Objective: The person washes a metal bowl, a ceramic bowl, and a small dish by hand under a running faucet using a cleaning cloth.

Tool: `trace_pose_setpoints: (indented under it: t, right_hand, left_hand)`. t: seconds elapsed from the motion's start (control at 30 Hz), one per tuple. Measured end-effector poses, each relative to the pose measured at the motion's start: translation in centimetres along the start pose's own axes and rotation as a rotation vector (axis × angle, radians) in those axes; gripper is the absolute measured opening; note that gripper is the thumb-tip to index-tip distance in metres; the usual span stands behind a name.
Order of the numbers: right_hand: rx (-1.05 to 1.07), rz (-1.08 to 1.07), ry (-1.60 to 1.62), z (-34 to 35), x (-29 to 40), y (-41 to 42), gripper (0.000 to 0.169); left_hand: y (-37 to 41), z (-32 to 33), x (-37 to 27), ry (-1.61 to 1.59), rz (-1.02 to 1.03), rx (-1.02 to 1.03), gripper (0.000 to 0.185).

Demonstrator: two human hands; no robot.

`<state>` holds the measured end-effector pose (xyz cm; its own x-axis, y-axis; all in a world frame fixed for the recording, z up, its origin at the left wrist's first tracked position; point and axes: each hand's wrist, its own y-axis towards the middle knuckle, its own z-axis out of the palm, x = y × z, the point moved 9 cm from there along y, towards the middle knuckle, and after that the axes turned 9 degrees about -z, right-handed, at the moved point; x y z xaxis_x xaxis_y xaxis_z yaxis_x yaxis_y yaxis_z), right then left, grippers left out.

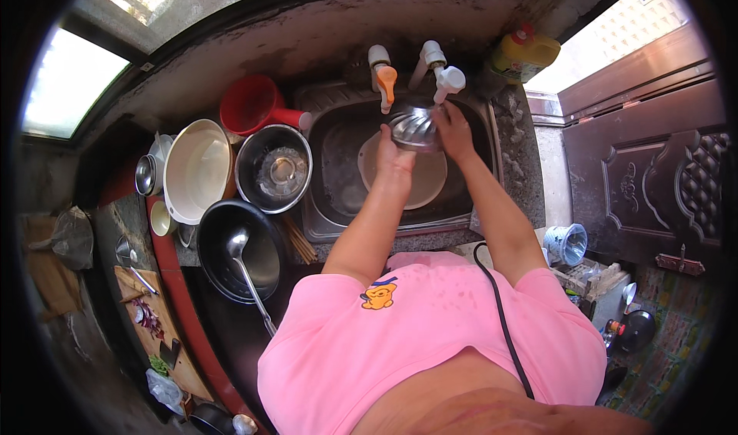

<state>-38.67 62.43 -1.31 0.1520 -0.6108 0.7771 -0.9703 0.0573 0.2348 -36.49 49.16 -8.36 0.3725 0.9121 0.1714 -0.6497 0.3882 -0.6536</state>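
Note:
Both my hands hold a fluted metal bowl [414,128] over the sink [340,158], close under the white-handled tap [448,82]. My left hand [393,151] grips its left side and lower edge, while my right hand [454,128] has its right side. Beneath the bowl, a pale round basin [424,181] lies in the sink, partly hidden by my left forearm. An orange-handled tap [386,83] stands just left of the white one. Whether water runs from either tap I cannot tell.
Left of the sink are a red dipper [249,103], a cream basin [193,173], a steel bowl [274,170] and a dark pan with a ladle [237,247]. Chopsticks [300,240] lie near the sink's corner. A yellow jug [522,57] stands behind right. Far left is a cutting board [173,348].

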Motion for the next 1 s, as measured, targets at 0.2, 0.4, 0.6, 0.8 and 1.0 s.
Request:
trace_pose_setpoints:
  t: [0.2,0.4,0.6,0.8,1.0]
  right_hand:
    - [-0.061,-0.315,-0.509,-0.1,8.4,-0.4,0.072]
    - [0.295,0.194,-0.083,0.8,0.4,3.8,0.045]
    - [0.258,0.884,1.053,3.7,-6.4,-2.8,0.029]
    - [0.166,0.8,1.088,2.5,-8.6,-5.7,0.026]
    - [0.324,0.524,0.148,-1.2,-10.0,-6.2,0.028]
  left_hand:
    - [-0.8,0.3,0.0,0.153,0.284,-0.03,0.017]
    - [-6.6,1.9,2.0,0.629,0.08,0.315,0.017]
    - [-8.3,-0.7,-0.7,0.59,-0.073,0.453,0.019]
    - [-8.6,-3.9,-2.7,0.843,-0.166,0.344,0.016]
    - [-17.7,0.9,-6.3,0.746,-0.126,0.591,0.016]
